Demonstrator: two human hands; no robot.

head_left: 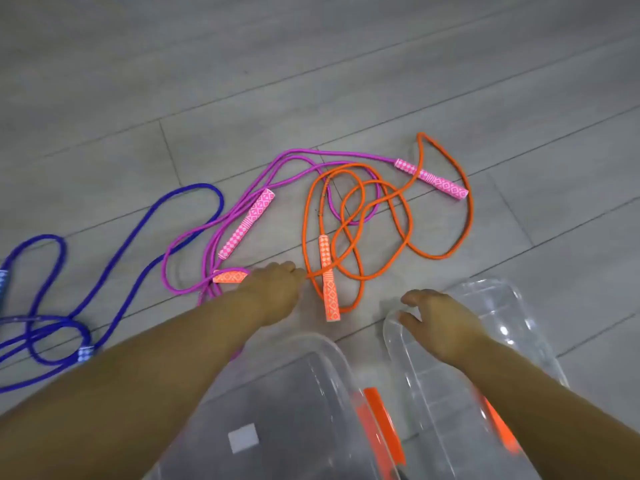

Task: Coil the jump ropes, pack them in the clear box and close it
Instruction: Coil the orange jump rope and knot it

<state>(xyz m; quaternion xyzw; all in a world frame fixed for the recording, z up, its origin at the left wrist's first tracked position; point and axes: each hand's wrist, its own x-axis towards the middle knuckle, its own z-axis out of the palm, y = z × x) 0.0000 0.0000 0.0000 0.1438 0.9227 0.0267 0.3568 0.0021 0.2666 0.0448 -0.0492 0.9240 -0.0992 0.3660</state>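
Gripping the orange rope (328, 282) mid-frame, the left hand (277, 289) is only starting; the right hand (440, 323), fingers relaxed, is touching the clear lid (519, 327), lower right. Every rope is lying uncoiled; the clear box (311, 393), bottom centre, is standing open.

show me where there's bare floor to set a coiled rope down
Bare floor runs wide beyond all three ropes, and again right of the orange rope, past the clear lid. Crowded: the middle, where the pink rope and orange rope cross, near the left hand, and the left side under the blue rope.
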